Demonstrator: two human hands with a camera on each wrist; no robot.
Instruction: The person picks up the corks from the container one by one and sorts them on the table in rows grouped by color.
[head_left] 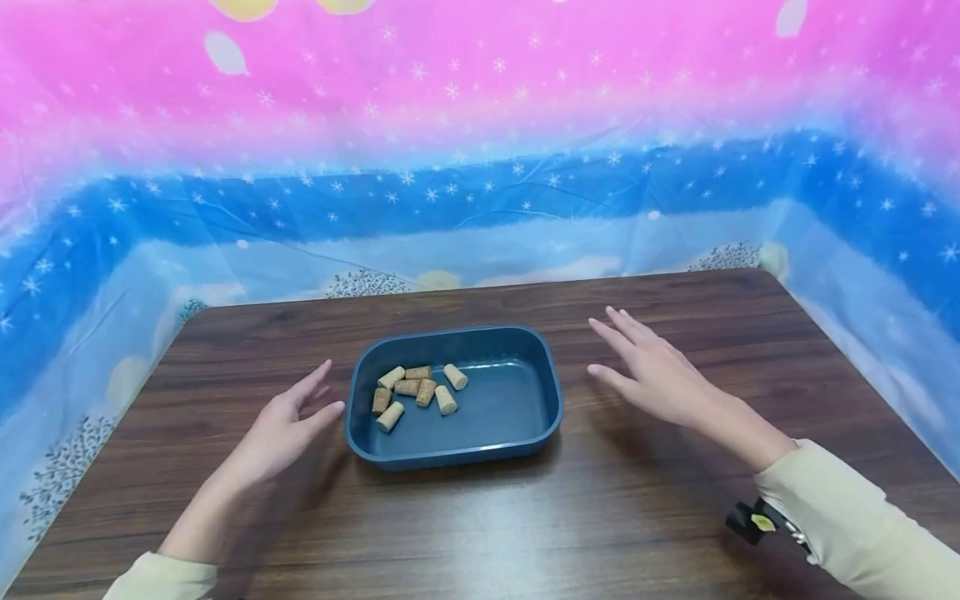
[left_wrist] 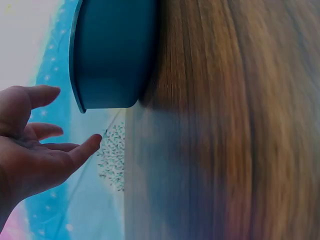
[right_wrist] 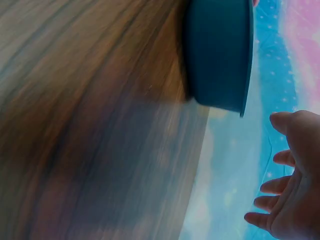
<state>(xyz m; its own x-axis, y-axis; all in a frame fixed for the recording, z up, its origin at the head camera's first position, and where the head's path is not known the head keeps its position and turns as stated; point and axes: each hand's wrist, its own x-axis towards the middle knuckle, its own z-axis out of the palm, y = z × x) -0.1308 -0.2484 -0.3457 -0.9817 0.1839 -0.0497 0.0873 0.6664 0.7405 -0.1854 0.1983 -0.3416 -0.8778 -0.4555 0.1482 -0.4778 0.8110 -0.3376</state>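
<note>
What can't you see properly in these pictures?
- Brown cork stoppers: hidden in both wrist views by the dark blue rectangular plastic tray's wall; only the head view shows them.
- Brown wooden table: grain smeared by blur in both wrist views.
- Small black and yellow object by the right sleeve: too small to identify in the head view.
- Left hand: wrist cut off by the left wrist view's edge.

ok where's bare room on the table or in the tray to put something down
Bare wood lies in front of the blue tray, behind it, and right of the right hand. In the tray, the right half is free; the corks crowd the left. The left hand sits close to the tray's left rim.
</note>
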